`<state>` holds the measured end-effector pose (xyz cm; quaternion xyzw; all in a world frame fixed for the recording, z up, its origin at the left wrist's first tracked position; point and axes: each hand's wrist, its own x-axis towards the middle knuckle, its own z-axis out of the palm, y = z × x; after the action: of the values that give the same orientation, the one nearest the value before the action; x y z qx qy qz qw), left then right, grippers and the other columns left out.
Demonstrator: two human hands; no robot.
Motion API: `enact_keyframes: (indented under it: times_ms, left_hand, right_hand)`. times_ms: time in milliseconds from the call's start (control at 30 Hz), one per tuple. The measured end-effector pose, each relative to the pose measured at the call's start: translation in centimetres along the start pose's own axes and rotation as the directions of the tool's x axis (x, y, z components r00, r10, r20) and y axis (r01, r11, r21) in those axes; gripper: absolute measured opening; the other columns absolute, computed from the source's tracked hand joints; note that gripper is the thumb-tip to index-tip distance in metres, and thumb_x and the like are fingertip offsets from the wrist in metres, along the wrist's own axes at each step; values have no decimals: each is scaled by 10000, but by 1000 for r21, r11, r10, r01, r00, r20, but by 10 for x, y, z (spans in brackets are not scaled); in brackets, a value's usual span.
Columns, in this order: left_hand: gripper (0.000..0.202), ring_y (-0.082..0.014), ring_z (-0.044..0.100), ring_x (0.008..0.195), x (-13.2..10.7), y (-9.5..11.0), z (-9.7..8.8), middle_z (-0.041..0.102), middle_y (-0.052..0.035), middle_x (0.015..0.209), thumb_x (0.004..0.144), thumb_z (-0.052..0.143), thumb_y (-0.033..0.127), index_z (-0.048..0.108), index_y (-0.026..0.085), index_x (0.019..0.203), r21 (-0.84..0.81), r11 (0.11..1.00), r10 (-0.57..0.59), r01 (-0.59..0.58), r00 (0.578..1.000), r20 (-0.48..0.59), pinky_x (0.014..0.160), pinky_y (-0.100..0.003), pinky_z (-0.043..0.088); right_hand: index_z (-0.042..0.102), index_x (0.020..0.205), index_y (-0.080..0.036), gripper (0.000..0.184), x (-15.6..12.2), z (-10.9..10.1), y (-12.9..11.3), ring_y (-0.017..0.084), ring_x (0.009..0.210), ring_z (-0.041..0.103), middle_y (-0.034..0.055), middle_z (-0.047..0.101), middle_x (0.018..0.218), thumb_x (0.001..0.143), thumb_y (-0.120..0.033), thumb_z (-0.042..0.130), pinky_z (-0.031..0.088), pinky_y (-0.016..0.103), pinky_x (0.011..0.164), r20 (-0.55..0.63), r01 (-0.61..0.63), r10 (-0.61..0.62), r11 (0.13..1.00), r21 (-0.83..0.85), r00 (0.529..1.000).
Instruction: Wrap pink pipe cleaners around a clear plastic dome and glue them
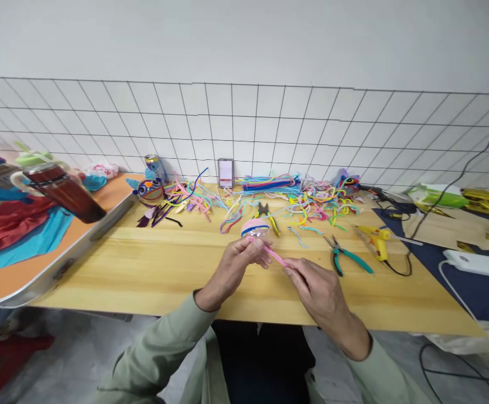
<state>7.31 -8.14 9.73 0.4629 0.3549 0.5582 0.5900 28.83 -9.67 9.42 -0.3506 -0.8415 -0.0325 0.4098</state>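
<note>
Between my two hands runs a pink pipe cleaner (275, 256). My left hand (244, 259) pinches one end, and the thumb and fingers of my right hand (318, 286) are closed on the other. Just beyond my left fingers is a clear round ball (255, 228) with a pink top and a blue band; whether that hand touches it I cannot tell. Yellow-handled cutters (270, 216) lie behind it. Teal-handled pliers (347, 258) rest open on the table to the right.
Loose pipe cleaners (320, 205) spread along the back, beside a bundle (272, 184). A phone (226, 173) leans on the tiled wall. A yellow glue gun (377, 241) lies at right. Left stand a decorated fish-like ball (150, 191), a can (154, 167) and a tilted brown jug (65, 191).
</note>
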Motion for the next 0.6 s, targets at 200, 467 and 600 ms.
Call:
enact_keyframes:
  times_ms: [200,467,600]
  left_hand:
    - [416,-158,594,556,-12,-15,-18,677,-25,609,845,815,649,821,239,772,293,955,-24,41,998,-63,587,-288,488]
    - [426,-154,524,527,-25,-55,1,611,-17,615,806,797,671,807,264,679,348,928,-112,133,990,-81,558,-296,437]
    - [450,-147,496,518,-25,-66,0,593,-11,606,751,839,699,791,260,664,309,926,-208,218,976,-65,554,-294,409]
  right_hand:
    - [756,1046,-211,275,-23,-5,12,155,714,746,32,780,811,1124,-193,492,592,264,700,87,28,-23,998,-52,996]
    - [719,1140,-243,179,-42,16,5,178,815,780,35,807,941,1111,-218,545,606,286,732,120,-173,173,985,-11,978]
    - [750,1039,-232,232,-44,11,1,142,675,731,3,777,796,1124,-213,535,533,259,648,100,-102,101,995,7,990]
